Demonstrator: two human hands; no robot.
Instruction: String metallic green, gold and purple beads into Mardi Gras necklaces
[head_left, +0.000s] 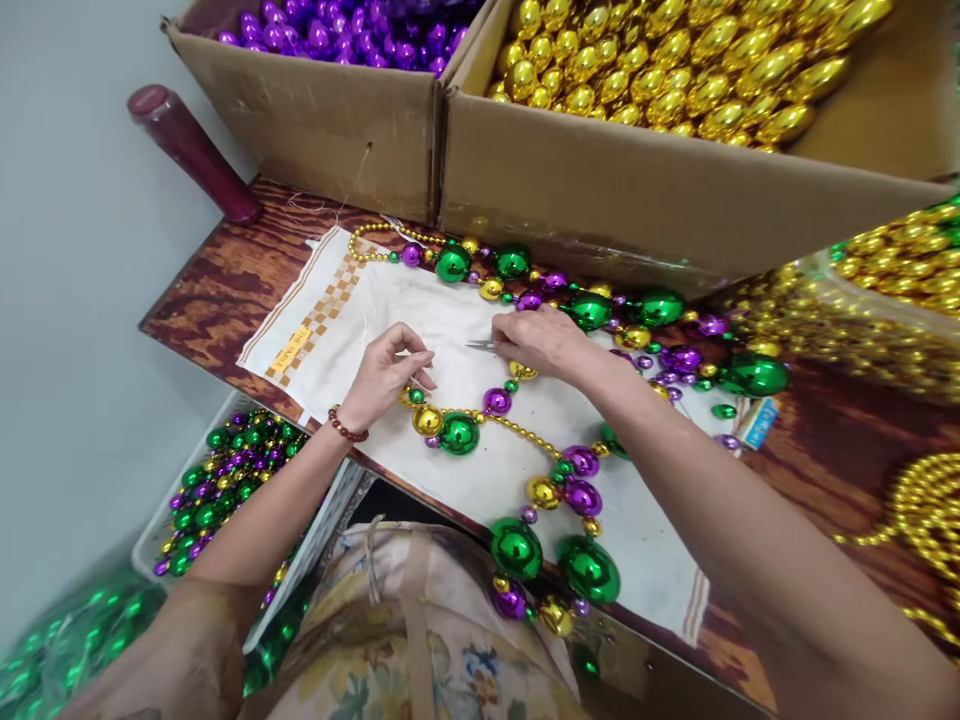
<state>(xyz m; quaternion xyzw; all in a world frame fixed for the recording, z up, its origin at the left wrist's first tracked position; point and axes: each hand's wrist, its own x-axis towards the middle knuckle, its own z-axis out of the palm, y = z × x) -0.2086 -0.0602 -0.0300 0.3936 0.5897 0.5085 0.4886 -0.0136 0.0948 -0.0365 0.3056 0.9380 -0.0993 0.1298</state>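
Note:
A long strand of green, gold and purple beads [459, 432] loops across a white cloth [352, 310] on a dark wooden table [217, 290]. My left hand [384, 374] rests on the cloth with its fingers pinched together near a thin thread and the small gold beads. To its right, my right hand [541, 342] is closed on a small metal tool [480, 345], perhaps scissors or a needle, whose tip points at the left hand. The two hands are a short gap apart.
Two cardboard boxes stand at the table's back, one of purple beads [337, 30], one of gold beads [675, 60]. A dark red bottle [191, 150] stands at the left corner. A white bin of mixed beads [225, 480] sits below left. Gold bead strands [900, 260] pile at right.

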